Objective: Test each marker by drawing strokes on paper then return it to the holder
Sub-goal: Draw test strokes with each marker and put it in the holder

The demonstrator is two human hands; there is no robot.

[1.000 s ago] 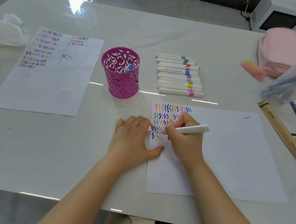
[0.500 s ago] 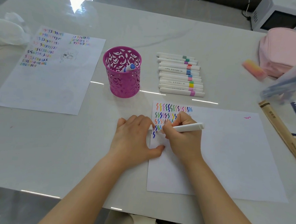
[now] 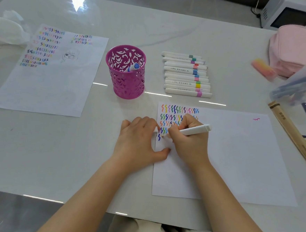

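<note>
My right hand (image 3: 188, 145) grips the marker (image 3: 192, 131), tip on the paper (image 3: 236, 158) by a blue squiggle (image 3: 159, 137). Left hand (image 3: 137, 140) holds a cap (image 3: 155, 129), thumb on paper.

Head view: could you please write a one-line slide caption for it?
Right hand tests a white marker on paper; left hand, holding the cap, steadies it near the pink holder.

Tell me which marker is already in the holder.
The blue-capped marker, alone inside the magenta holder; the others lie on the table or in the right hand.
</note>
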